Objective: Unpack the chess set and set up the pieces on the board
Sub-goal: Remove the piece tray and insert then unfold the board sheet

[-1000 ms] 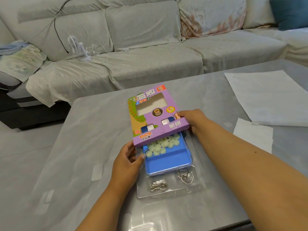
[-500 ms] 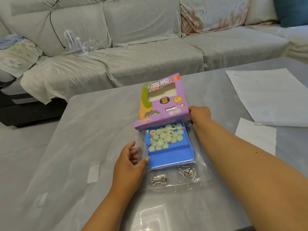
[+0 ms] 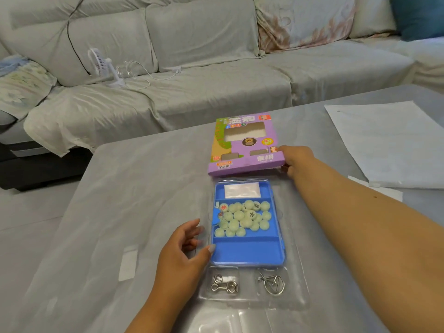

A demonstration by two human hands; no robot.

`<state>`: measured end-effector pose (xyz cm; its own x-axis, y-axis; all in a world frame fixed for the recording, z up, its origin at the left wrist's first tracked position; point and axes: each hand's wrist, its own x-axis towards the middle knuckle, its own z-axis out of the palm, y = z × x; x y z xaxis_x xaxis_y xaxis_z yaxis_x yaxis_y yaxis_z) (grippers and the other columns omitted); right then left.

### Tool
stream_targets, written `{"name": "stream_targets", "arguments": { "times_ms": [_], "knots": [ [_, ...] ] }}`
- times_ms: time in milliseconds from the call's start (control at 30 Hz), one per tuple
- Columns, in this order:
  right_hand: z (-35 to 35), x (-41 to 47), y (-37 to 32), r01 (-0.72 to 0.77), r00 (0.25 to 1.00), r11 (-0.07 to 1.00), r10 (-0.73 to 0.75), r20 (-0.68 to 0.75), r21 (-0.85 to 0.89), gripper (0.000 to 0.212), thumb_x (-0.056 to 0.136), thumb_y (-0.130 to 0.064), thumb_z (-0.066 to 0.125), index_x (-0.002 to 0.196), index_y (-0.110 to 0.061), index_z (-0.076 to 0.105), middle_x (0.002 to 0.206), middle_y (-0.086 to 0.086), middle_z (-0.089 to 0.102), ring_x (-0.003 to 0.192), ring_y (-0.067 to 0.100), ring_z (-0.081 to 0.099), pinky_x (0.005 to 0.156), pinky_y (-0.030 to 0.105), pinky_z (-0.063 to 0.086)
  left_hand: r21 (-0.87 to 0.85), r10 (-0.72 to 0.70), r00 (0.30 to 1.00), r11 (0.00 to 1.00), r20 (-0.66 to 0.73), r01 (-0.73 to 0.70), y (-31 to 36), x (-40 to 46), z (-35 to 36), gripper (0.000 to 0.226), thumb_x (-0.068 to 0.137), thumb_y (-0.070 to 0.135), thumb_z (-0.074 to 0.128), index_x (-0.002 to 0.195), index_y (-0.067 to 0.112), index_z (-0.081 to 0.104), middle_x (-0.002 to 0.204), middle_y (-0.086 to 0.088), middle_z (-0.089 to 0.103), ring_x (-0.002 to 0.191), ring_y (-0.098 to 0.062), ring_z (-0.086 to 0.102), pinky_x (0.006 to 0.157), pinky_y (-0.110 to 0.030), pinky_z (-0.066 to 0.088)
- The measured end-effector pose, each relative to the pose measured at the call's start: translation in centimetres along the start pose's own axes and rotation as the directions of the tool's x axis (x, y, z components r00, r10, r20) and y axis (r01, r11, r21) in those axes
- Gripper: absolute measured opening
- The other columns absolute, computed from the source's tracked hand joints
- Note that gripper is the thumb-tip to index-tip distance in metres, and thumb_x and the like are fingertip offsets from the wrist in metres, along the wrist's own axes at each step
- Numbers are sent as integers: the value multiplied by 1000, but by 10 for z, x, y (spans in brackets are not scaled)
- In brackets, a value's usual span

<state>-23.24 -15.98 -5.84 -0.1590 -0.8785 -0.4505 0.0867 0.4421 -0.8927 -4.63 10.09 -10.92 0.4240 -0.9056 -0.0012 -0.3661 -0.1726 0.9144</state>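
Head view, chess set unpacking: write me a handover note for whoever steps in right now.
Right hand grips the near right corner of the purple box sleeve, now clear of the tray.
Left hand is open, thumb touching the blue tray at its left edge.
The blue tray sits in a clear plastic insert on the table; pale green pieces are heaped in its middle compartment, with two metal puzzles below.
Done: sleeve off.
Left: set the sleeve aside, find the board, lay out the pieces.
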Motion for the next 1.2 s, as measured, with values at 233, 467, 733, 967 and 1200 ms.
{"name": "stream_targets", "arguments": {
  "times_ms": [233,467,733,967,1200],
  "knots": [
    [-39,30,-32,214,934,726,-348,-81,-653,42,92,-33,50,125,-6,54,131,13,54,118,32,52,90,34,42,0,14,1000,1000,-16,-14,1,-1,4,45,78,22,75,114,39,53,107,19,64,94,8,56,64,-6,48],
    [-1,-6,10,757,612,-83,-261,747,-649,49,90,-44,54,138,-36,42,142,-5,46,125,20,47,104,40,38,-2,17,1000,1000,-19,-17,2,-2,4,42,78,24,74,113,38,54,107,18,63,94,11,54,63,-4,47],
    [-31,30,-11,507,732,-361,-299,612,-783,42,99,-30,32,139,-41,35,143,1,43,130,29,37,104,43,31,9,24,999,1000,-33,-23,-1,-1,4,40,77,21,75,110,37,58,106,15,66,94,-4,60,70,-14,49],
    [-40,32,-29,596,777,-110,-172,606,-795,51,90,-23,51,139,-33,40,143,0,42,126,24,43,102,35,40,9,16,999,1000,-35,-16,-2,-1,4,40,77,19,76,112,32,60,105,15,67,92,3,58,73,-18,51],
    [-48,44,-29,537,752,-344,-219,622,-770,56,91,-21,51,142,-33,32,146,1,39,133,26,36,106,42,36,6,10,999,1000,-44,-10,-2,-1,5,39,78,22,75,111,34,60,104,16,66,94,1,59,72,-19,52]
  ]
}}
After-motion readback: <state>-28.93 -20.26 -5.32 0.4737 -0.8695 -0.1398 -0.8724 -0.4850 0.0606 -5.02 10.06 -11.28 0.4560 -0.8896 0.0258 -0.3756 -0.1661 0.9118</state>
